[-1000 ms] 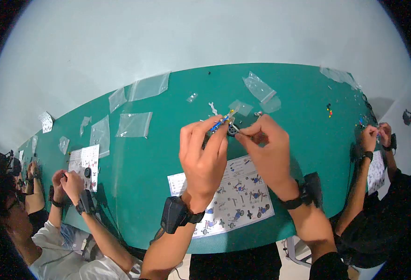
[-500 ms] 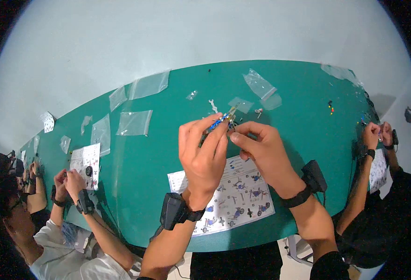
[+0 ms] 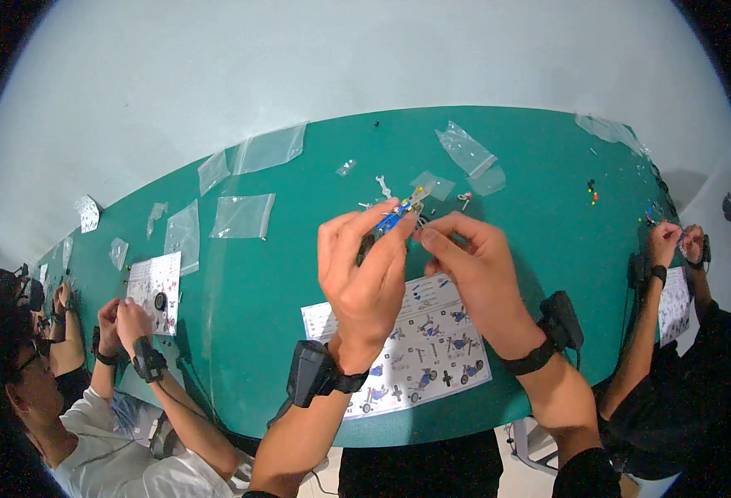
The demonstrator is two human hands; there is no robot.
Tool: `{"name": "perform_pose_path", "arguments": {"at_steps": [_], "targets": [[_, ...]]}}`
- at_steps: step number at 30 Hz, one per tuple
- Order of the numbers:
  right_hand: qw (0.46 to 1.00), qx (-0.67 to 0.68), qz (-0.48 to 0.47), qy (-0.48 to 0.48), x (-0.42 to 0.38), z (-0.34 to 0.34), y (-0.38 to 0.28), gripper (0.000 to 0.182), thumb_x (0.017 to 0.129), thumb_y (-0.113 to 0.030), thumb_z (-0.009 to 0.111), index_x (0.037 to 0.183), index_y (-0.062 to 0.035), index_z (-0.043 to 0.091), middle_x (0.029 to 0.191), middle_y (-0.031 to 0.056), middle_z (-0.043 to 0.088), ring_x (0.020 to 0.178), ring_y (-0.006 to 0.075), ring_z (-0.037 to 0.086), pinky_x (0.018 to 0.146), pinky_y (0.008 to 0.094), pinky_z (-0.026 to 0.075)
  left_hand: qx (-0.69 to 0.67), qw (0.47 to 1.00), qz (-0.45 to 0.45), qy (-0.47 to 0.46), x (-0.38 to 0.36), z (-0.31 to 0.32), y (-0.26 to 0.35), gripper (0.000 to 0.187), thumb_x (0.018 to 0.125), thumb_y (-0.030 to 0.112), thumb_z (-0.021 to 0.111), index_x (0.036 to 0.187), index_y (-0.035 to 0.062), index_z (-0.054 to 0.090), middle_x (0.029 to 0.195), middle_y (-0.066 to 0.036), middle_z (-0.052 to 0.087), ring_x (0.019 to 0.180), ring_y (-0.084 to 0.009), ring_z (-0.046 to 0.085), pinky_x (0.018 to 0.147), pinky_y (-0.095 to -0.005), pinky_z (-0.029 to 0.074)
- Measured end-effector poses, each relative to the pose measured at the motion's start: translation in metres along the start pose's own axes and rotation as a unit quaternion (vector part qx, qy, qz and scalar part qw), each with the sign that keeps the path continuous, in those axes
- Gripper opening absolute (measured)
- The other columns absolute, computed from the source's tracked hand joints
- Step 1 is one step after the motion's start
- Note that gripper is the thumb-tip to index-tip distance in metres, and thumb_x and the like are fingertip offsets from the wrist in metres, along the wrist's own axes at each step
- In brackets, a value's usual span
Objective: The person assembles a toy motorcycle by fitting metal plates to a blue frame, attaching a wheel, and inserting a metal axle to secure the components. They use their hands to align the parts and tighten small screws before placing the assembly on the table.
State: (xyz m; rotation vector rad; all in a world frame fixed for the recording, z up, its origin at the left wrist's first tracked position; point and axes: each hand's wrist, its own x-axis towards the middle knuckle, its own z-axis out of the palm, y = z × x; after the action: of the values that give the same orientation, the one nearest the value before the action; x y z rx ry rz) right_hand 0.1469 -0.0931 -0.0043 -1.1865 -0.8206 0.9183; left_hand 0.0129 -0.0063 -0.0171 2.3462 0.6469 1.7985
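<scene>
A small blue and metal assembly (image 3: 394,219) with yellow bits is pinched between the fingers of my left hand (image 3: 364,274), above the green table (image 3: 249,332). Close to its right side is my right hand (image 3: 477,257), thumb and forefinger pressed together at the assembly's edge; anything between those fingertips is too small to make out. Below both hands lies a printed instruction sheet (image 3: 423,361), partly covered by my left hand and wrist. A small metal wrench (image 3: 384,187) rests just beyond the assembly.
Clear plastic bags (image 3: 242,217) are spread at the left and back (image 3: 467,148). Small screws (image 3: 465,199) lie right of the assembly, and coloured bits (image 3: 593,192) farther right. A co-worker's hands (image 3: 125,324) are at the left, near a black wheel (image 3: 160,301); another person's hands (image 3: 668,241) are at the right.
The assembly has tilted slightly in my left hand, showing more of its yellow bits. My right hand has shifted slightly right, its fingers still near the assembly.
</scene>
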Motion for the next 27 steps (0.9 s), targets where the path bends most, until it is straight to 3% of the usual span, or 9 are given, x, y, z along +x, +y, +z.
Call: {"name": "perform_pose_path", "arguments": {"at_steps": [5,20,27], "targets": [[0.998,-0.037,-0.053,0.021,-0.0017,0.0040,0.0027,0.019,0.102,-0.016,0.077,0.106,0.0022,0.076,0.094,0.0040,0.070,0.075,0.0122,0.071,0.067,0.0265,0.057,-0.010,1.000,0.000,0.002,0.0000,-0.0011,0.0005,0.030,0.077,-0.008,0.083,0.104,0.0058,0.082,0.116,-0.010,0.078,0.103,-0.0279,0.069,0.088,-0.0382,0.056],[0.995,-0.028,-0.092,0.034,-0.0043,0.0094,0.0068,0.015,0.102,-0.010,0.075,0.104,0.0044,0.075,0.097,0.0057,0.065,0.078,0.0130,0.072,0.065,0.0263,0.059,0.002,0.999,0.015,0.031,-0.0059,0.0038,-0.0007,0.033,0.076,-0.007,0.082,0.107,0.0032,0.082,0.119,-0.009,0.076,0.099,-0.0303,0.068,0.081,-0.0384,0.058],[0.980,-0.111,-0.149,0.072,-0.0054,0.0101,0.0055,0.010,0.097,-0.005,0.078,0.096,0.0037,0.074,0.094,0.0074,0.064,0.072,0.0136,0.070,0.061,0.0269,0.059,0.001,0.999,0.022,0.023,-0.0087,0.0053,-0.0014,0.036,0.076,-0.007,0.081,0.110,0.0040,0.082,0.118,-0.010,0.076,0.098,-0.0299,0.067,0.080,-0.0376,0.057]]}}
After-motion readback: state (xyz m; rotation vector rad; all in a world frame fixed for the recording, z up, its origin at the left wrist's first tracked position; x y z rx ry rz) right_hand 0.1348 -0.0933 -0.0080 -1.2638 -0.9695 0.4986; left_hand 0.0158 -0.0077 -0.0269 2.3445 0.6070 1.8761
